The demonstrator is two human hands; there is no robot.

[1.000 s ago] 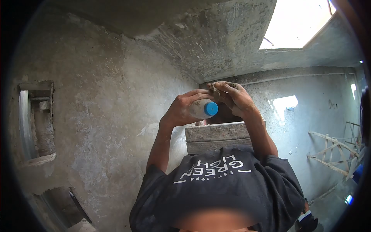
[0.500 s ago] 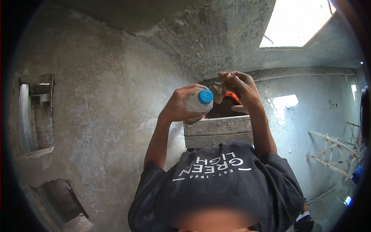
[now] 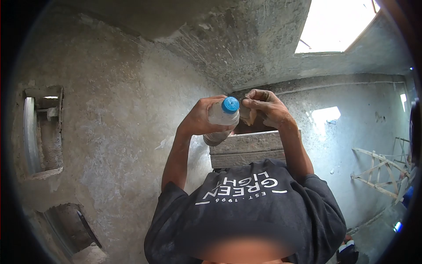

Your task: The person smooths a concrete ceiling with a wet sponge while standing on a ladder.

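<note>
My left hand (image 3: 198, 118) is wrapped round a clear plastic bottle (image 3: 223, 114) with its blue cap (image 3: 230, 105) tilted toward me. Close by the bottle's right side, my right hand (image 3: 269, 109) has thumb and forefinger pinched together. A thin, crumpled grey-tan piece (image 3: 247, 115) hangs at those fingertips; what it is made of does not show. Grey dirt marks the right fingers. Both hands are raised in front of my chest, over a weathered wooden plank ledge (image 3: 248, 148).
A rough plastered wall (image 3: 114, 110) stands on my left with two recessed openings. Overhead at the right is a bright opening (image 3: 336, 26). A wooden frame of slats (image 3: 380, 174) leans at the far right.
My right hand has come lower and nearer the bottle, its fingers now pinched beside it. The bottle has shifted slightly up and left. Orange seen behind the right hand is now hidden.
</note>
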